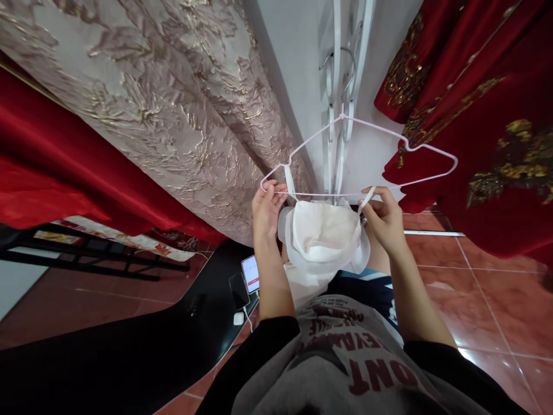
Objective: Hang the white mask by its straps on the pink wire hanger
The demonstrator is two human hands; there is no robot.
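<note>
Muted light — glare on tiles [484, 305]

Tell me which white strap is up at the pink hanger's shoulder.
The left strap, beside the left hand; the right strap is pinched lower, in the right hand.

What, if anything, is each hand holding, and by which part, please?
The right hand holds the white garment by one strap; the left hand holds the pale pink clothes hanger around its lower left corner.

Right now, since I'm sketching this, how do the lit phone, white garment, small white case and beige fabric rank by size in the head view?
1. Beige fabric
2. White garment
3. Lit phone
4. Small white case
</note>
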